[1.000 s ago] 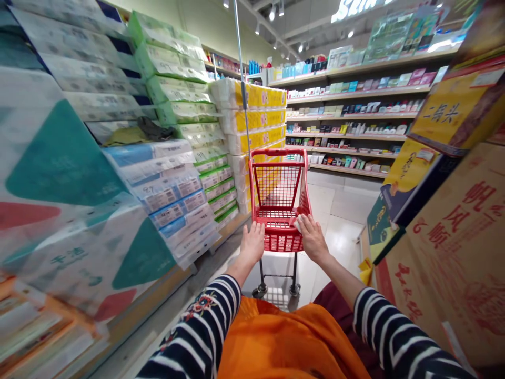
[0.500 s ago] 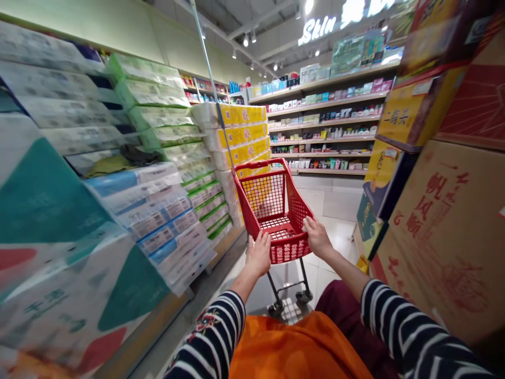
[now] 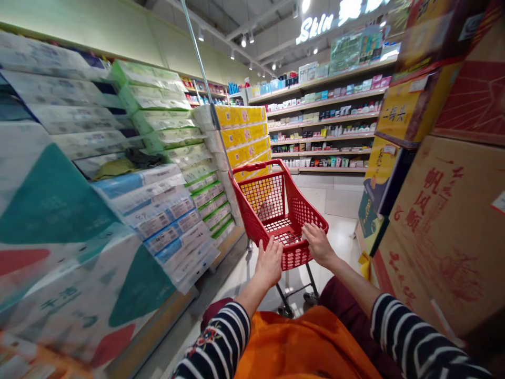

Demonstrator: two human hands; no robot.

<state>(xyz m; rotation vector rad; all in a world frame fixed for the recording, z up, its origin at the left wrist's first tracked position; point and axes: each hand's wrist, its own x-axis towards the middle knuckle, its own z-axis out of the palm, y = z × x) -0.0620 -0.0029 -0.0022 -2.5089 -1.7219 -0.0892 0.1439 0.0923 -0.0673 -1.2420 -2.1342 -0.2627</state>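
Observation:
A red plastic shopping cart (image 3: 282, 218) with a grid basket and dark wheels stands in the aisle in front of me. Nothing lies in its basket. My left hand (image 3: 270, 262) rests at the near rim, left of centre, fingers extended and slightly apart. At the near right part of the rim, my right hand (image 3: 317, 245) has its fingers spread over the edge. Neither hand wraps round the rim. A metal pole (image 3: 201, 66) rises from the cart's far left corner.
Stacked tissue packs (image 3: 165, 210) line the left side, with yellow packs (image 3: 246, 134) beyond the cart. Cardboard boxes (image 3: 453, 231) stand close on the right. Shelves of small products (image 3: 327, 118) cross the back. White floor tiles (image 3: 311, 197) show ahead.
The near end of the cart has swung a little to the right and closer. My left hand has shifted right and slightly down; my right hand has moved slightly down.

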